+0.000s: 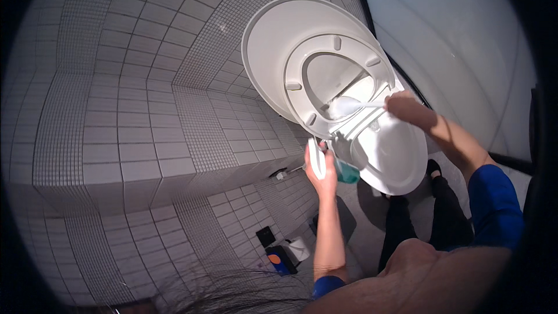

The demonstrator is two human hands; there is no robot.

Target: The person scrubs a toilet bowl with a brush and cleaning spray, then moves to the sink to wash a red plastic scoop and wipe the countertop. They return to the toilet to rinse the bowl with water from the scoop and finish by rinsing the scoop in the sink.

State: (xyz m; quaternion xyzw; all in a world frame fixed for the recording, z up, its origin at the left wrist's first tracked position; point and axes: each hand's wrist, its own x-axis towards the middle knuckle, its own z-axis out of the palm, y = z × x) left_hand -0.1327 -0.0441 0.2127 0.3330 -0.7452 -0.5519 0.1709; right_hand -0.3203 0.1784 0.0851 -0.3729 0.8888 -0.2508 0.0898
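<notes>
My right hand grips the handle of a white toilet brush. The brush head is over the raised seat's opening, near the back of the toilet bowl. My left hand holds a spray bottle with green liquid and a white top, beside the bowl's left rim; the fingers' exact grip on the trigger cannot be told. Behind the bowl, the toilet seat and the white lid stand raised.
A tiled ledge runs along the left wall. Below are a toilet paper roll, a blue and orange pack and a dark bin. A frosted glass panel stands at the right.
</notes>
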